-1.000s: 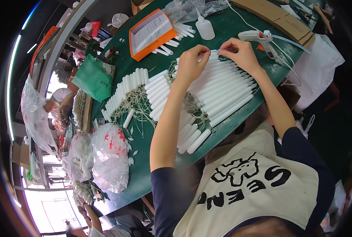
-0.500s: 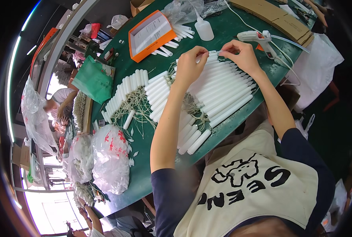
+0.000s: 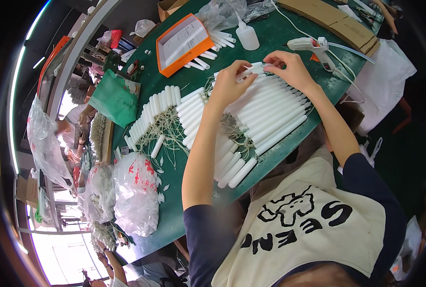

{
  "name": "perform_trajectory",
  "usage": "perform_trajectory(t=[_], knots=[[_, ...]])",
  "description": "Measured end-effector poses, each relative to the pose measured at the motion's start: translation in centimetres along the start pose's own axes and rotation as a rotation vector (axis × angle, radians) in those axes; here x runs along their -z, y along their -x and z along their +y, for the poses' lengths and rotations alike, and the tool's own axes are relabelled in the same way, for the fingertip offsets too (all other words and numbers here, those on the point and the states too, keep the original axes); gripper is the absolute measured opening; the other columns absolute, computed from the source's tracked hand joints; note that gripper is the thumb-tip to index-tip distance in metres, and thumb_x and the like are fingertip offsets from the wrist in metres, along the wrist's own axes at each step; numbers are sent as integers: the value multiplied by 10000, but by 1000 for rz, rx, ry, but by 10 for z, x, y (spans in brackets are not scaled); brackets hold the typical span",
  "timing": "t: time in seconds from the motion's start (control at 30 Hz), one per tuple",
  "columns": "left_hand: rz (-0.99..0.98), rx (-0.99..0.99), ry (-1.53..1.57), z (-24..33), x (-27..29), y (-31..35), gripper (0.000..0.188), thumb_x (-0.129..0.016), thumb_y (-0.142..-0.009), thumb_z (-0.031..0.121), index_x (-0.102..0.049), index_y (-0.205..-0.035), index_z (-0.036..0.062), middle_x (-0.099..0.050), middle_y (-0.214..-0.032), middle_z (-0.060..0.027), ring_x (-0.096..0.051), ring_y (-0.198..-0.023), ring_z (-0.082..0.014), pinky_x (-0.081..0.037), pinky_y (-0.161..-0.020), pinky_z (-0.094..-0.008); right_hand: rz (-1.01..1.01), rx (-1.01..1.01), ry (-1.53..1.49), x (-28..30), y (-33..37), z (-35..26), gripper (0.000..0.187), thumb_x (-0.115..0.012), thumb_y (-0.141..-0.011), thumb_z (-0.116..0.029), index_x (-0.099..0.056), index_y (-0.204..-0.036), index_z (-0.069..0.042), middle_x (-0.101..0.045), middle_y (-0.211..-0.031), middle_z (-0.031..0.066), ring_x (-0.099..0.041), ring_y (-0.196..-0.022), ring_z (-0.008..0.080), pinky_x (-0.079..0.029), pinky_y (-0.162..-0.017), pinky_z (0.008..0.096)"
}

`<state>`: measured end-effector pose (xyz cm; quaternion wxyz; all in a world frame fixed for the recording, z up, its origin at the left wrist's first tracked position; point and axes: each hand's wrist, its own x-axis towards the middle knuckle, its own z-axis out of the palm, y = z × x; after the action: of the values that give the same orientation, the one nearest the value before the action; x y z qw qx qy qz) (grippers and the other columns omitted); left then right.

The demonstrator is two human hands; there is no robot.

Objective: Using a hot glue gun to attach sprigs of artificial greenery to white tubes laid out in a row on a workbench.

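My left hand and my right hand meet at the far end of a row of white candle-shaped tubes. Between them is a white candle-shaped tube, with the left fingers closed around one end and the right fingers pinching the other. The tubes below lie side by side, with small pointed tips on their right ends. Thin pale wires tangle between this row and shorter white tubes farther left. Fingers hide part of the held tube.
An orange box sits at the back beside loose white tubes and a white squeeze bottle. A glue gun with its cord lies at the right. Green bag and plastic bags occupy the left. Flat cardboard lies far right.
Both hands have shifted slightly; the left hand's fingers have spread lower over the tube and the right hand has turned a little. The row stays in place.
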<state>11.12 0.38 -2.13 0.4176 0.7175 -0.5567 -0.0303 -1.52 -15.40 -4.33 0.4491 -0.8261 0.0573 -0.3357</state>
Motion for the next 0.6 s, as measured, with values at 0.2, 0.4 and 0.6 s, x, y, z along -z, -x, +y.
perform_trajectory(t=[0.2, 0.4, 0.6], knots=[[-62, -13, -123, -5, 6, 5, 270, -631, -816, 157, -613, -1017, -22, -656, -856, -163, -642, -784, -232, -477, -740, -290, -20, 146, 58, 4, 2, 5, 177, -697, -753, -84, -624, -884, 10, -614, -791, 46, -547, -662, 107, -438, -602, 225], [-96, -40, -131, 3, -1, -4, 266, -609, -834, 148, -618, -1045, -15, -655, -872, -163, -622, -736, -232, -470, -704, -304, -44, 220, 67, 7, -1, 5, 128, -680, -766, -67, -628, -851, 14, -608, -808, 56, -553, -656, 128, -440, -595, 237], [-101, -86, -177, 1, -4, -7, 254, -609, -834, 148, -625, -1034, -7, -653, -870, -148, -606, -706, -242, -463, -677, -308, -31, 339, 155, 7, -3, 6, 118, -678, -756, -55, -639, -848, 8, -587, -812, 70, -584, -705, 182, -453, -607, 263]])
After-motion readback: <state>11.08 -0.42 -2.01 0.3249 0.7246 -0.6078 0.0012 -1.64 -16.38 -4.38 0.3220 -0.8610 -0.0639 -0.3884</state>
